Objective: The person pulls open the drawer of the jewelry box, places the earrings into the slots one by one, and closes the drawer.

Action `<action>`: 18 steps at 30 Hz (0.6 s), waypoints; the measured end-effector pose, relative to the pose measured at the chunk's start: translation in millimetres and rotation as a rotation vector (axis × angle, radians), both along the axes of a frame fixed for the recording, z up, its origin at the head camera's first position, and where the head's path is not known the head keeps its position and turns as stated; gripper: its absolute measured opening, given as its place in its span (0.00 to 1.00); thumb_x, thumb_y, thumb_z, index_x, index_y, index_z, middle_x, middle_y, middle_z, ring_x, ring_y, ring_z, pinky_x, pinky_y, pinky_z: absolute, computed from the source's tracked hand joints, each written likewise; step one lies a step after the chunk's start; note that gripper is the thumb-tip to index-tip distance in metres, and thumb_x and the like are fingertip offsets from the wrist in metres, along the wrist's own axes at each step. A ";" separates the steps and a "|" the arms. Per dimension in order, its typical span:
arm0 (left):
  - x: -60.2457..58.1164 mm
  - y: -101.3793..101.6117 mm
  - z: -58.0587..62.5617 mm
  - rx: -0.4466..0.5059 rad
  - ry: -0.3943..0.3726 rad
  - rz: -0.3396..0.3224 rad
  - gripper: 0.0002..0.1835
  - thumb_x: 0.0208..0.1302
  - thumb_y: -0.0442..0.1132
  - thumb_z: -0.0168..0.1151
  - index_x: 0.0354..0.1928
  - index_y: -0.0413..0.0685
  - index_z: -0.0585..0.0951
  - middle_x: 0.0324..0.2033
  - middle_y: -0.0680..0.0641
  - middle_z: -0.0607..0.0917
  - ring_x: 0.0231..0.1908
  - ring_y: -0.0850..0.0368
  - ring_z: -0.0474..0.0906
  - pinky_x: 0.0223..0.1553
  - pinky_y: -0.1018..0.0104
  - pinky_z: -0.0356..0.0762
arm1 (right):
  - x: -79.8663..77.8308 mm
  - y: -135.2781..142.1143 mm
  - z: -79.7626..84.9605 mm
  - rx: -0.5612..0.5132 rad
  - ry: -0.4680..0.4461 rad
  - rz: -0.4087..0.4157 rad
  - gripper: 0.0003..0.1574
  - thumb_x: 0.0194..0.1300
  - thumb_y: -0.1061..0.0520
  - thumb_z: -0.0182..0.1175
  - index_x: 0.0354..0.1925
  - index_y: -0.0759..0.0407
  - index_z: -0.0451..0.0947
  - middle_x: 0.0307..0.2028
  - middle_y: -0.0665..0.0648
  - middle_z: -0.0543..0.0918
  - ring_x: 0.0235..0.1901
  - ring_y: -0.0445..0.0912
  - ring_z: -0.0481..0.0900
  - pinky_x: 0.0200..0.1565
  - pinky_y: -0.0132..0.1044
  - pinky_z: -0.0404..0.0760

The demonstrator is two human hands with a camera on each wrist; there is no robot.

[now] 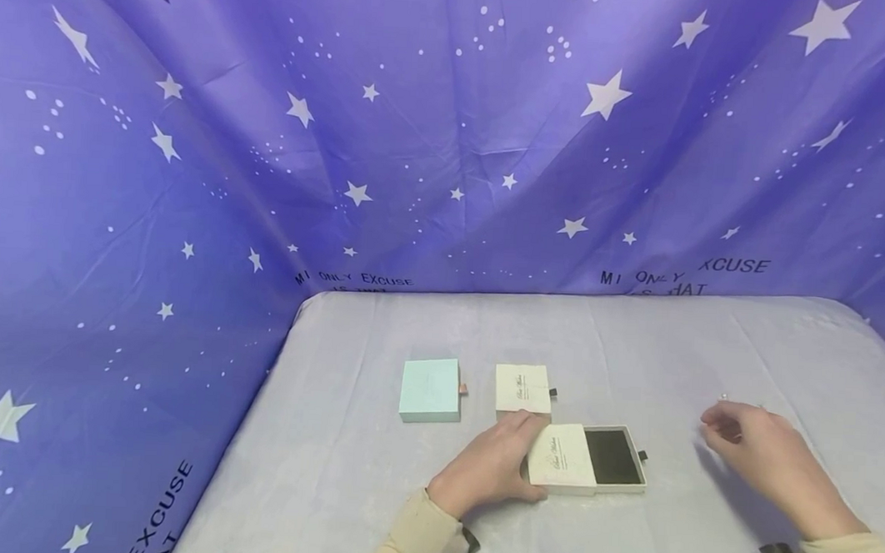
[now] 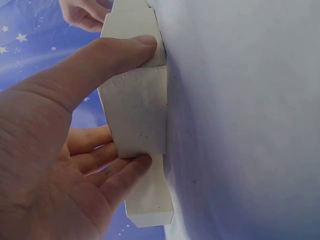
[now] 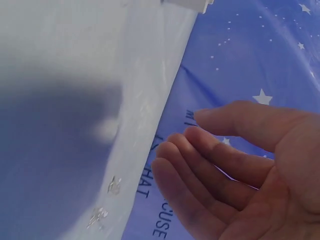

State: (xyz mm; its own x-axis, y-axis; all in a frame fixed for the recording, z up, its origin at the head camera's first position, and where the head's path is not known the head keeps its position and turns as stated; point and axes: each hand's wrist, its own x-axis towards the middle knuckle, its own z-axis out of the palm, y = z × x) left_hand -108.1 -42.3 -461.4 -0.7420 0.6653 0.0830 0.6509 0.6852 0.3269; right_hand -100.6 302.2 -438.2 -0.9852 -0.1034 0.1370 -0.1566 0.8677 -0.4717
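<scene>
My left hand [image 1: 495,460] grips a cream drawer-style gift box [image 1: 562,460] at its left end, thumb on the near side and fingers on the far side. The box's drawer [image 1: 632,488] is slid partway out to the right, showing a dark lining [image 1: 613,456] and a black pull tab. To the right, my right hand [image 1: 767,448] hovers over the table, fingers loosely bent with nothing between them in the right wrist view. Close by it lie two small shiny, clear-looking pieces [image 3: 114,185], too small to name.
Behind my left hand sits a second cream box [image 1: 521,389] with a black tab, closed. Farther left is a closed mint-green box [image 1: 431,389] with an orange-pink tab. A pale cloth [image 1: 342,463] covers the table, and starry purple-blue drapes [image 1: 419,142] rise at its back and sides.
</scene>
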 end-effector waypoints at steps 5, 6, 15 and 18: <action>0.3 -0.4 -0.2 0.004 -0.004 -0.001 0.48 0.44 0.50 0.80 0.67 0.47 0.68 0.58 0.54 0.76 0.57 0.65 0.73 0.62 0.77 0.69 | 1.7 11.6 -5.6 0.015 0.006 -0.020 0.13 0.59 0.61 0.65 0.39 0.70 0.82 0.31 0.65 0.86 0.30 0.58 0.84 0.39 0.63 0.78; 0.2 -0.5 -0.2 0.006 -0.003 -0.002 0.48 0.44 0.50 0.80 0.67 0.47 0.68 0.58 0.54 0.76 0.57 0.65 0.73 0.62 0.77 0.69 | 1.6 13.8 -6.5 0.018 0.013 -0.025 0.13 0.58 0.61 0.65 0.39 0.70 0.81 0.31 0.66 0.86 0.30 0.59 0.84 0.38 0.63 0.78; -0.5 -0.9 0.8 0.006 -0.006 -0.009 0.48 0.44 0.50 0.80 0.68 0.47 0.68 0.58 0.54 0.76 0.56 0.65 0.73 0.62 0.77 0.69 | -1.3 24.4 -10.0 0.057 0.075 -0.056 0.13 0.55 0.65 0.66 0.38 0.74 0.80 0.30 0.71 0.84 0.30 0.65 0.82 0.37 0.65 0.76; -0.8 -1.1 0.6 0.005 -0.007 -0.009 0.48 0.44 0.50 0.80 0.68 0.47 0.68 0.58 0.54 0.76 0.57 0.65 0.73 0.62 0.77 0.69 | -2.8 26.6 -11.1 0.066 0.086 -0.058 0.13 0.55 0.65 0.66 0.37 0.74 0.80 0.30 0.72 0.84 0.31 0.67 0.81 0.37 0.65 0.75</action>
